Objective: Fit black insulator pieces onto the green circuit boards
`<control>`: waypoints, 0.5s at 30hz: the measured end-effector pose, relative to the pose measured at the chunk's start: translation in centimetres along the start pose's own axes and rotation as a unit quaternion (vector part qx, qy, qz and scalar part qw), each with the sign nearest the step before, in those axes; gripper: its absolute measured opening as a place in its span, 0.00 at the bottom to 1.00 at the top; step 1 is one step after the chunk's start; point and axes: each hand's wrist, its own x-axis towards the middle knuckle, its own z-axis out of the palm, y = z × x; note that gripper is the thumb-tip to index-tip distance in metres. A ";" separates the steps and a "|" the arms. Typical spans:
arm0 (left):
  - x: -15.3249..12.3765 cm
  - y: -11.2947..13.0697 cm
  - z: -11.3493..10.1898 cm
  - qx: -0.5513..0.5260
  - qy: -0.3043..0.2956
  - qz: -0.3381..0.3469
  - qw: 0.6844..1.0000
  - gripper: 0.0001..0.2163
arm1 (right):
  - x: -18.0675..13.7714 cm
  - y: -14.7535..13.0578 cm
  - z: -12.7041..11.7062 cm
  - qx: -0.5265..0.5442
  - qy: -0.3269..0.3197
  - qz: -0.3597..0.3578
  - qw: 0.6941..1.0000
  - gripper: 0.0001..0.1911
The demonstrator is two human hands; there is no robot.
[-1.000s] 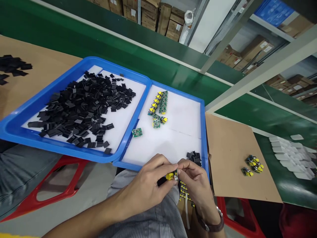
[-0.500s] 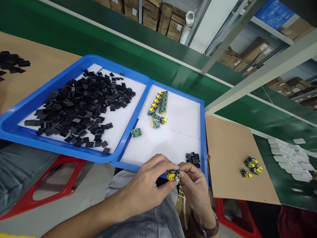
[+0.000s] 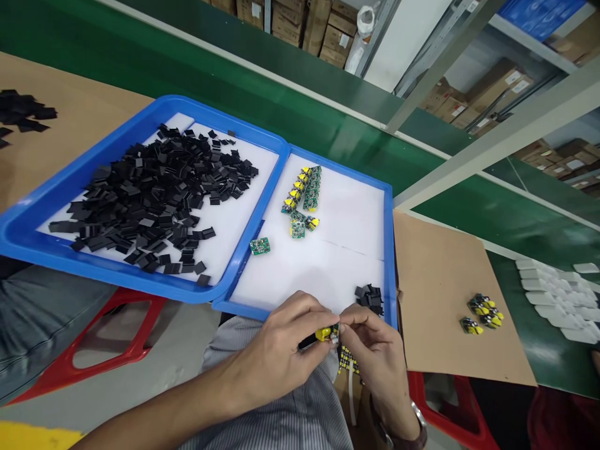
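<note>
Both hands meet over my lap, at the near edge of the right blue tray [image 3: 388, 250]. Between the thumb and fingers of my left hand [image 3: 281, 350] is a small circuit board [image 3: 324, 334] with a yellow component. My right hand [image 3: 377, 359] pinches the same board at its right side; fingertips hide part of it. Just beyond that hand lies a small heap of black pieces [image 3: 370, 300]. Farther up the tray are a row of boards with yellow parts [image 3: 296, 190], several green boards [image 3: 312, 190] and a lone green board [image 3: 260, 245].
On the left, another blue tray [image 3: 107, 279] holds a big pile of black pieces [image 3: 154, 187]. Cardboard [image 3: 435, 269] at the right carries several yellow-topped boards [image 3: 485, 310], with white pieces [image 3: 557, 300] beyond. More boards [image 3: 347, 361] sit below my hands. A metal post [image 3: 492, 131] crosses at right.
The view has shifted slightly. Both hands stay together on the board, which has turned a little so its edge faces me more.
</note>
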 end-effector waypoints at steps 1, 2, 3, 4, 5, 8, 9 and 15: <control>0.1 0.0 -0.1 0.006 0.002 0.002 1.000 0.17 | 0.0 0.0 0.1 -0.005 0.005 -0.006 1.000 0.02; 0.1 -0.1 -0.1 0.011 0.003 0.002 1.000 0.17 | 0.0 0.0 0.2 -0.003 0.011 -0.010 1.000 0.02; 0.2 -0.1 -0.2 0.013 0.004 0.000 1.000 0.16 | 0.0 0.1 0.4 0.008 0.017 -0.012 1.000 0.01; 0.3 0.0 -0.3 0.012 0.005 -0.003 1.000 0.16 | 0.0 0.3 0.5 0.026 0.025 -0.009 0.999 0.02; 0.4 0.0 -0.4 0.009 0.008 -0.006 1.000 0.16 | 0.0 0.6 0.6 0.047 0.035 -0.004 0.998 0.03; 0.6 0.2 -0.4 -0.005 0.019 -0.006 1.000 0.16 | 0.0 1.1 0.8 0.104 0.056 0.021 0.993 0.06; 0.6 0.2 -0.3 -0.007 0.021 -0.005 1.000 0.16 | 0.1 1.2 0.9 0.115 0.056 0.029 0.991 0.07; 0.6 0.2 -0.3 -0.014 0.011 -0.026 0.999 0.17 | 0.2 0.9 0.9 0.148 0.047 0.042 0.987 0.07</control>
